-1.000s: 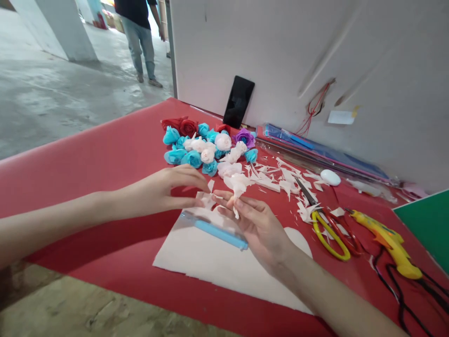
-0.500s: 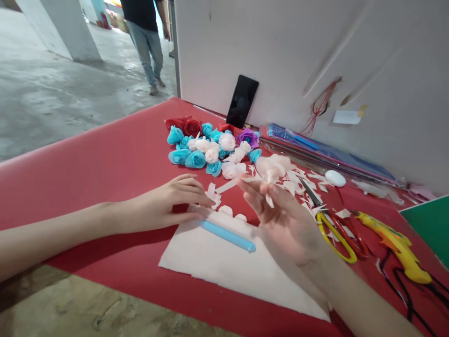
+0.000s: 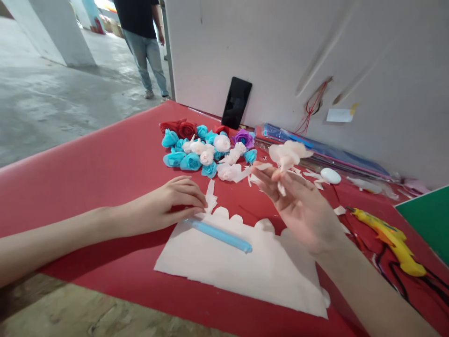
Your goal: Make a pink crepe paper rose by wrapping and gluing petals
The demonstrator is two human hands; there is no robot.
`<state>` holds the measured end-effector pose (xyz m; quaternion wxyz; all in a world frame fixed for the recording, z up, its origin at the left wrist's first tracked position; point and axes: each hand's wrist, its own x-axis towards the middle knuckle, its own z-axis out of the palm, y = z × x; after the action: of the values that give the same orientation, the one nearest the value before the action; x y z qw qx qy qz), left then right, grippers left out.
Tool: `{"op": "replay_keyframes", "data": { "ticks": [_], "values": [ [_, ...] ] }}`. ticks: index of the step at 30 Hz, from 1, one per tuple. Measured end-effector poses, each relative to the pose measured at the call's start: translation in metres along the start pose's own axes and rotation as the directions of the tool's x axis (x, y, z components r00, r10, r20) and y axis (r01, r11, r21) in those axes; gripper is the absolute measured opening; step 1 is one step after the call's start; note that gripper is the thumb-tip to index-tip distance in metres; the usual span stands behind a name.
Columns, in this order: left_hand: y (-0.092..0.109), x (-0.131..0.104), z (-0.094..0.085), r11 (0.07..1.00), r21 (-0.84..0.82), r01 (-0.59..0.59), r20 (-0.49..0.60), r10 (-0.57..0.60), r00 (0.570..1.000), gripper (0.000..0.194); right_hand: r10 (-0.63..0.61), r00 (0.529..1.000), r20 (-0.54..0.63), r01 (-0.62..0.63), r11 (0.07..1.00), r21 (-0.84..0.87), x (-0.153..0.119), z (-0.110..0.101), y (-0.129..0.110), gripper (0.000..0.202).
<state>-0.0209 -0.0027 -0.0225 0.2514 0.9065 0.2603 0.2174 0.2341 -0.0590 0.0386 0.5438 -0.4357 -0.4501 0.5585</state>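
Note:
My right hand (image 3: 305, 206) pinches a pale pink paper flower (image 3: 289, 154) by its base, between the thumb and fingertips, with the petals facing up. Palm down, my left hand (image 3: 178, 199) rests at the upper left edge of a pale sheet (image 3: 224, 274), with its fingers loosely bent and nothing seen in them. A blue pen (image 3: 224, 236) lies on the sheet, its left end close to my left thumb. Near those fingertips lies a pale paper scrap (image 3: 211, 194). The sheet's far edge is cut in scallops.
Blue paper roses (image 3: 191, 161), red ones (image 3: 187, 129) and a purple one (image 3: 243, 138) cluster behind my hands. A yellow glue gun (image 3: 389, 238) with black cord lies right. A phone (image 3: 236, 103) leans on the wall. A person (image 3: 140, 42) stands beyond the red table (image 3: 105, 168).
My right hand has moved up and to the right with the flower, now covering most of the scissors. My left hand stays in nearly the same place. The person has shifted slightly.

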Motion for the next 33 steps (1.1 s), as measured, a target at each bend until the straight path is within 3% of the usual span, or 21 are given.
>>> {"op": "replay_keyframes", "data": {
  "ticks": [3,5,9,16,33],
  "values": [
    [0.002,0.002,0.0,1.0,0.012,0.021,0.011,-0.021,1.0,0.019,-0.001,0.999,-0.055,-0.013,0.968,-0.249,-0.018,0.002,0.018,0.015],
    [0.002,0.003,0.0,0.999,0.019,0.038,0.015,-0.039,0.999,0.017,0.012,0.998,-0.053,-0.027,0.956,-0.292,-0.028,0.005,0.031,0.015],
    [0.0,0.005,0.001,0.997,0.025,0.074,0.036,-0.075,0.997,0.017,0.014,0.999,-0.037,-0.024,0.954,-0.299,-0.03,0.009,0.049,0.021],
    [0.006,0.008,-0.002,0.993,0.04,0.11,0.056,-0.112,0.992,0.01,-0.025,0.999,-0.028,0.017,0.965,-0.263,-0.016,0.011,0.056,0.02],
    [0.024,0.005,-0.007,0.986,0.093,0.135,0.131,-0.147,0.981,0.014,-0.086,0.994,-0.07,0.061,0.951,-0.303,-0.015,0.008,0.055,0.022]
  ]
}}
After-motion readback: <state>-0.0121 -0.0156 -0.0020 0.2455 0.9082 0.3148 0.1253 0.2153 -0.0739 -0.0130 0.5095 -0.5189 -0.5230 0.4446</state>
